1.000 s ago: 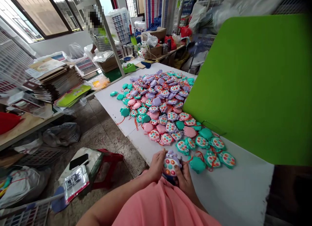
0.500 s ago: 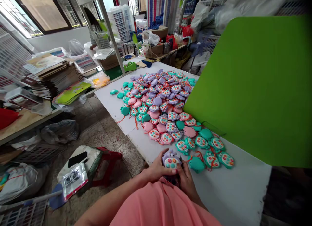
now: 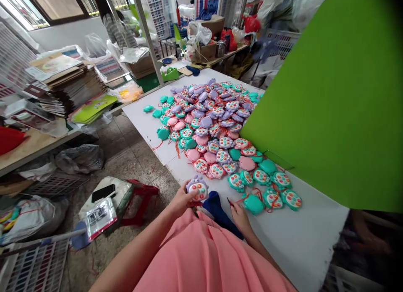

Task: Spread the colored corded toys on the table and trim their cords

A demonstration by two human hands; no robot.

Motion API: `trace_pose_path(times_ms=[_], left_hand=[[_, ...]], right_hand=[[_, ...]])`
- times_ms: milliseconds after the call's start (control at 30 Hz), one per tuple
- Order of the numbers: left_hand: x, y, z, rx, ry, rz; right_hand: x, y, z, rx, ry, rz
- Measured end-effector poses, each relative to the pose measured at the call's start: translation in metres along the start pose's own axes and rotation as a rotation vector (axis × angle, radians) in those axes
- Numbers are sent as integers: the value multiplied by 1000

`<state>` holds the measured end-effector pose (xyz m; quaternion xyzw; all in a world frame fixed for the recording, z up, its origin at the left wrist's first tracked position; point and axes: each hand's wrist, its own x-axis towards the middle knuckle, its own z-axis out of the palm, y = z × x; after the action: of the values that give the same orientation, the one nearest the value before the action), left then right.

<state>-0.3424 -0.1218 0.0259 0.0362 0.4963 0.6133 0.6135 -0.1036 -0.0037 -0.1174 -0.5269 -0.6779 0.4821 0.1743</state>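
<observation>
My left hand is closed around a purple animal-shaped toy, its face with colored round buttons turned up, held over the table's near edge. To the right, my right hand is closed on a small thin tool with a dark tip; its kind is too small to make out. Between the hands lies a dark blue cloth. Just beyond my right hand is a green toy, back up, with orange cord beside it.
A big heap of purple, pink and green toys covers much of the white table. A tall green panel stands at the right. On the left are a red stool and stacked cardboard. Another person is at the back.
My hands have parted. The left carries the purple toy left and upward, while the right has come off it with the thin tool now showing. The blue cloth has come into view.
</observation>
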Motion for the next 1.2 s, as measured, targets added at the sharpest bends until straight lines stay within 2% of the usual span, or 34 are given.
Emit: trace_pose_path(times_ms=[167,367,433,500,600,700,800,867,967,1067,1200], left_hand=[[-8,-13,-24,-78,178,4],[-25,-24,-39,-51,264,-1],[-32,-25,-46,-33,333,14],[-38,-27,-54,-30,378,30],[-45,-30,-66,-89,380,39],[-47,-28,-78,-193,338,81],[-51,-24,-96,-255,347,150],[-56,-24,-113,-238,426,156],[-65,-26,-149,-193,530,132],[-74,-26,-194,-184,611,118],[-91,-14,-257,-180,697,96]], right_hand=[[8,15,11,-119,-22,-18],[8,15,9,-276,-41,-86],[5,5,10,-335,-38,-182],[0,-10,15,-377,-52,-354],[-2,-35,30,-364,-109,-596],[7,-53,53,-323,-213,-694],[19,-67,83,-303,-389,-698],[27,-78,107,-298,-528,-685],[35,-108,153,-319,-717,-692],[41,-152,216,-383,-871,-731],[41,-214,330,-577,-1067,-789]])
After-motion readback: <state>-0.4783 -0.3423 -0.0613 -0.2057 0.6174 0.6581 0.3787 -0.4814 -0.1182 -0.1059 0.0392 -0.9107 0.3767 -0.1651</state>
